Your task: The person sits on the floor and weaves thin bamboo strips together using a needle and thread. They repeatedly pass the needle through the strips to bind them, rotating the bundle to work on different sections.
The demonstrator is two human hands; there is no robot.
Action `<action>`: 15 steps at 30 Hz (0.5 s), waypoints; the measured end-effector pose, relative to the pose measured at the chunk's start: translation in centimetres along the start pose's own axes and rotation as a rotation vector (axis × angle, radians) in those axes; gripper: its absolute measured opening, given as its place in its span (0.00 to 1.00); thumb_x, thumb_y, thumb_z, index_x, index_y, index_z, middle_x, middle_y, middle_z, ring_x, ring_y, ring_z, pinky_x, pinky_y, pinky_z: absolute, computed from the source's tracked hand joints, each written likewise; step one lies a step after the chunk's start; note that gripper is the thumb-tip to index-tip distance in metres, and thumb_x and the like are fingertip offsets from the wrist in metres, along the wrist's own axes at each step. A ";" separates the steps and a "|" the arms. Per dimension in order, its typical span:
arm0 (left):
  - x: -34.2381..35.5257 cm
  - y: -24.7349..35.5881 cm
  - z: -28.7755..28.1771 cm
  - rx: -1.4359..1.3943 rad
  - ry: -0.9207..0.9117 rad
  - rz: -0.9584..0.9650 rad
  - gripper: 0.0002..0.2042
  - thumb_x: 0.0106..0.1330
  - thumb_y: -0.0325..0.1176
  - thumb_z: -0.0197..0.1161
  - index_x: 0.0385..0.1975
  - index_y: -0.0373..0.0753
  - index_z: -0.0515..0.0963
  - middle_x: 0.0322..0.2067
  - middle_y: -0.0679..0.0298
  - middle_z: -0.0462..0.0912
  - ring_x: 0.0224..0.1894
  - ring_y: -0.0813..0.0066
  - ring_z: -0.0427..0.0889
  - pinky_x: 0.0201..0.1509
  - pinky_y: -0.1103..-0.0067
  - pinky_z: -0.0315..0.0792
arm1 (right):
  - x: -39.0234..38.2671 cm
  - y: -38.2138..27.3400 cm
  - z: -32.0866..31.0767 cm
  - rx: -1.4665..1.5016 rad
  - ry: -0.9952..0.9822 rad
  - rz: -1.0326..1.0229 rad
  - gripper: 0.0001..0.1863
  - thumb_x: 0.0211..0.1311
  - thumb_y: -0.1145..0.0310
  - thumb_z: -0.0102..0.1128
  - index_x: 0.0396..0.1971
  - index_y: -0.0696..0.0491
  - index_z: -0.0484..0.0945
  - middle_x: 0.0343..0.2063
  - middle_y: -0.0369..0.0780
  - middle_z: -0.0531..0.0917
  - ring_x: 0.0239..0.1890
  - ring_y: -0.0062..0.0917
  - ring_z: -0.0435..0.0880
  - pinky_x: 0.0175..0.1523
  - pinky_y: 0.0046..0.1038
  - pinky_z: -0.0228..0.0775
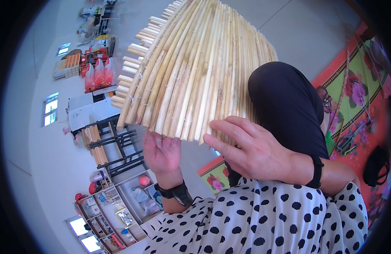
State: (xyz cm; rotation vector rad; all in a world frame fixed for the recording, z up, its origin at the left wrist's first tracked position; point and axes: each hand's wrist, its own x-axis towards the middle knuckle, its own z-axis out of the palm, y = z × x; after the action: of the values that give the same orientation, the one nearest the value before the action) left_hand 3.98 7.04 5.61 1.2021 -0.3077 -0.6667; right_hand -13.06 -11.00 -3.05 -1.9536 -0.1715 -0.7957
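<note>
A large panel of pale, peeled stalks (191, 72) tied side by side with thin white thread leans up and away in front of me, its right side against my raised knee. My right hand (254, 148) lies on the lower right of the panel, fingers across the stalks and thumb against their cut ends. Below the panel's lower edge is my left hand (163, 154), palm toward me, fingers pointing up beneath the stalk ends; its fingertips are hidden there. A small loop of white thread shows beside those fingers.
My dark-trousered knee (284, 89) rises at the right. A red and green floral mat (352, 93) lies beyond it, with pliers-like tools (348, 144) on it. Left are a black metal frame (119, 146), a white cabinet (83, 111) and shelves of goods (106, 216).
</note>
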 end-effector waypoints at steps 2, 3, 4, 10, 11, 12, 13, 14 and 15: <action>0.1 0.0 -0.2 -0.010 -0.048 0.001 0.21 0.80 0.45 0.44 0.62 0.41 0.73 0.52 0.62 0.83 0.32 0.78 0.72 0.40 0.78 0.70 | 0.0 0.0 -0.1 -0.008 0.004 -0.001 0.42 0.42 0.63 0.70 0.62 0.60 0.71 0.59 0.50 0.71 0.60 0.43 0.73 0.61 0.38 0.71; 0.2 0.1 -0.8 -0.023 -0.106 -0.003 0.21 0.80 0.46 0.44 0.62 0.41 0.74 0.51 0.62 0.83 0.32 0.79 0.71 0.40 0.79 0.69 | -0.1 0.0 -0.1 -0.013 0.006 0.000 0.42 0.42 0.63 0.70 0.62 0.60 0.71 0.59 0.50 0.71 0.60 0.43 0.73 0.61 0.38 0.71; 0.4 0.1 -1.0 -0.024 -0.165 -0.003 0.20 0.80 0.45 0.44 0.61 0.42 0.74 0.51 0.62 0.83 0.32 0.79 0.71 0.40 0.79 0.69 | -0.1 0.0 -0.2 -0.023 0.015 -0.001 0.41 0.43 0.63 0.70 0.62 0.60 0.72 0.58 0.50 0.72 0.59 0.43 0.73 0.60 0.38 0.72; 1.4 0.2 -0.8 0.078 -0.439 0.022 0.19 0.79 0.45 0.46 0.60 0.43 0.74 0.55 0.60 0.80 0.33 0.77 0.69 0.43 0.77 0.66 | -0.1 -0.4 0.4 -0.125 0.112 0.053 0.35 0.46 0.71 0.68 0.60 0.60 0.72 0.54 0.49 0.75 0.54 0.42 0.77 0.55 0.35 0.76; 1.4 0.2 -0.7 0.096 -0.449 0.025 0.19 0.79 0.46 0.46 0.60 0.43 0.73 0.57 0.60 0.80 0.33 0.77 0.69 0.43 0.77 0.66 | -0.1 -0.5 0.5 -0.115 0.117 0.075 0.37 0.45 0.74 0.69 0.61 0.59 0.72 0.54 0.49 0.75 0.53 0.43 0.78 0.54 0.36 0.77; 1.3 0.2 -0.6 0.105 -0.428 0.021 0.19 0.78 0.46 0.47 0.61 0.43 0.72 0.58 0.60 0.78 0.32 0.77 0.68 0.44 0.76 0.66 | -0.1 -0.7 0.6 -0.104 0.123 0.097 0.39 0.43 0.76 0.71 0.61 0.59 0.71 0.54 0.49 0.75 0.52 0.43 0.78 0.53 0.37 0.78; 1.2 0.2 -0.5 0.111 -0.417 0.020 0.19 0.78 0.47 0.47 0.61 0.43 0.72 0.59 0.60 0.78 0.32 0.77 0.68 0.44 0.76 0.65 | 0.0 -0.8 0.8 -0.106 0.139 0.100 0.39 0.43 0.77 0.70 0.61 0.59 0.71 0.53 0.48 0.75 0.51 0.43 0.78 0.53 0.36 0.78; 1.2 0.2 -0.4 0.117 -0.408 0.020 0.20 0.78 0.47 0.48 0.60 0.43 0.71 0.60 0.60 0.77 0.32 0.77 0.68 0.44 0.75 0.65 | 0.1 -1.0 0.9 -0.109 0.156 0.102 0.39 0.43 0.77 0.70 0.62 0.59 0.71 0.53 0.48 0.75 0.51 0.43 0.79 0.52 0.36 0.78; 1.2 0.3 -0.3 0.121 -0.410 0.025 0.19 0.78 0.47 0.48 0.60 0.43 0.71 0.61 0.60 0.76 0.32 0.77 0.68 0.44 0.75 0.65 | 0.3 -1.2 1.0 -0.111 0.173 0.105 0.39 0.43 0.77 0.70 0.62 0.59 0.71 0.52 0.48 0.75 0.50 0.43 0.79 0.52 0.36 0.78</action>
State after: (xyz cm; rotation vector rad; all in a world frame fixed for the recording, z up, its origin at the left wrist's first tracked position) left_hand 5.19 6.53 5.60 1.1675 -0.7131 -0.8820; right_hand -12.89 -9.62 -2.28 -1.9679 0.0791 -0.9161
